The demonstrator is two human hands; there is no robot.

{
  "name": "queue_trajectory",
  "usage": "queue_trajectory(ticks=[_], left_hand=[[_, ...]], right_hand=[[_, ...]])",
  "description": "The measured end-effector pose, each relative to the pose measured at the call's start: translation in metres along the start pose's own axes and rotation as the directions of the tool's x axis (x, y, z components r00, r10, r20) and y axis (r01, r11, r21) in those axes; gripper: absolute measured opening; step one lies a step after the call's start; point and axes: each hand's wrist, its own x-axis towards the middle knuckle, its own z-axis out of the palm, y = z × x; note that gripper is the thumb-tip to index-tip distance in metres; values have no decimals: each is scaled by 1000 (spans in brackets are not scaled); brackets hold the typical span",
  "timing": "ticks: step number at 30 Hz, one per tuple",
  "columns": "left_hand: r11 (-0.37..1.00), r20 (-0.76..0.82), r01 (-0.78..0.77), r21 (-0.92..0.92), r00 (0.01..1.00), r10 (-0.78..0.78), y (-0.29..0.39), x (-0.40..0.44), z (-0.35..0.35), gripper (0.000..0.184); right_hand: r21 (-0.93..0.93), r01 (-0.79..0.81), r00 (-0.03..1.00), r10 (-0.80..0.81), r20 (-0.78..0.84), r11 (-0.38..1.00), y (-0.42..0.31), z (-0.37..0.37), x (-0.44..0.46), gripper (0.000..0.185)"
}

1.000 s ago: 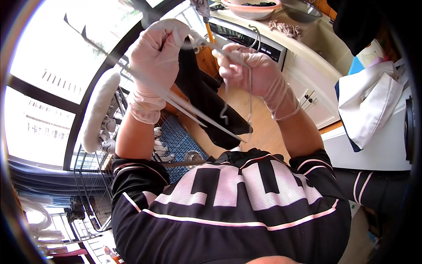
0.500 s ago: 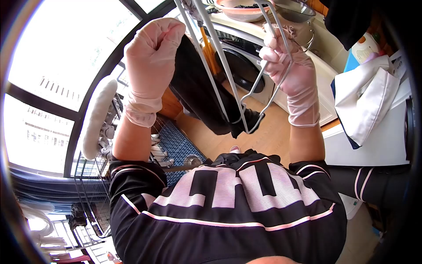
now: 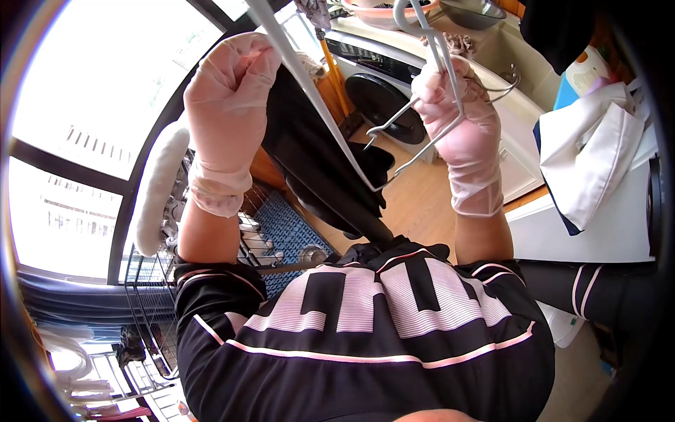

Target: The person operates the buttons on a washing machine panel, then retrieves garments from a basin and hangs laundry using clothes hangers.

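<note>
My left hand (image 3: 232, 98), in a thin whitish glove, pinches the upper edge of a black garment (image 3: 309, 162) between thumb and fingers. The dark cloth hangs down in folds towards my chest; its exact kind is unclear. My right hand (image 3: 460, 112), gloved likewise, is wrapped round a white coated-wire hanger (image 3: 320, 119) near its bent end. The hanger's long bar slants across in front of the cloth, its lower corner over the garment's right side. Whether the two touch there I cannot tell.
A front-loading washing machine (image 3: 387, 105) stands ahead, beside a sink (image 3: 531, 67). A basin (image 3: 383, 15) rests above. White cloth (image 3: 590, 155) drapes over a white appliance at right. A wire cage (image 3: 151, 309) and blue mat (image 3: 285, 218) lie left, by the window.
The black garment hangs lower and more spread out. The hanger's lower corner, earlier up against the cloth's bottom, now shows in front of it. My left hand has shifted slightly left.
</note>
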Motion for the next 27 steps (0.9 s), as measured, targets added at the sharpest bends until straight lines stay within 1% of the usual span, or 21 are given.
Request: queue_trajectory(ticks=[1,3,6,7,10,11,14,15,16,18,20,21,23,24,25,26,27], left_hand=[[999,-1,-36,-27,999,36,-4,-1,-2,12],[998,-33,-24,-62,999,22,-4,-2,-3,13],[996,-34,-24,-87,999,21,-6,-4,-9,14],[996,-26,-25,-91,999,23,-6,-5,-11,14],[998,-18,-42,-54,999,41,-10,-6,-13,16],[992,-61,-107,-63,993,103,-12,-4,-8,16],[997,-78,-83,6,994,83,-13,-6,-11,15],[997,-87,-76,-11,993,74,-12,-5,-11,14],[997,-98,-69,-26,993,66,-9,-5,-10,14],[997,-137,-47,-55,990,39,-7,-4,-10,13],[996,-187,-15,-83,982,0,-8,-3,-13,12],[999,-190,-21,-50,982,11,-9,-2,-17,12],[999,-207,-48,13,977,50,-14,4,-27,12],[998,-227,-38,-53,974,25,-15,6,-29,12],[993,-242,-26,-117,970,-3,-17,6,-31,13],[984,-251,-11,-180,967,-35,-20,5,-34,13],[993,-261,-58,-104,965,29,-29,7,-38,13]], right_hand=[[26,-3,1000,4,-31,1000,5,6,-4,16],[69,-33,996,38,-85,997,12,8,-12,17],[-13,20,973,-23,-228,1000,28,15,-26,17],[-17,-14,978,10,-207,1000,30,11,-29,17],[66,-7,981,19,-195,998,33,11,-29,17],[112,-5,983,25,-183,994,32,12,-27,18],[-57,-79,940,55,-338,995,42,26,-29,19],[-76,-119,944,89,-317,990,49,22,-33,20],[-38,-170,938,150,-312,985,53,18,-36,20],[-123,-99,930,48,-364,988,57,26,-39,20],[-177,-129,934,60,-351,976,61,23,-44,20],[-203,-140,938,64,-341,969,63,20,-47,20],[-154,-207,913,134,-386,966,68,9,-56,20],[-131,-242,898,171,-405,961,67,3,-59,20],[-198,-234,921,152,-359,952,63,-1,-60,21],[-226,-248,927,163,-337,942,59,-5,-60,22],[-255,-259,933,173,-317,931,55,-8,-61,23]])
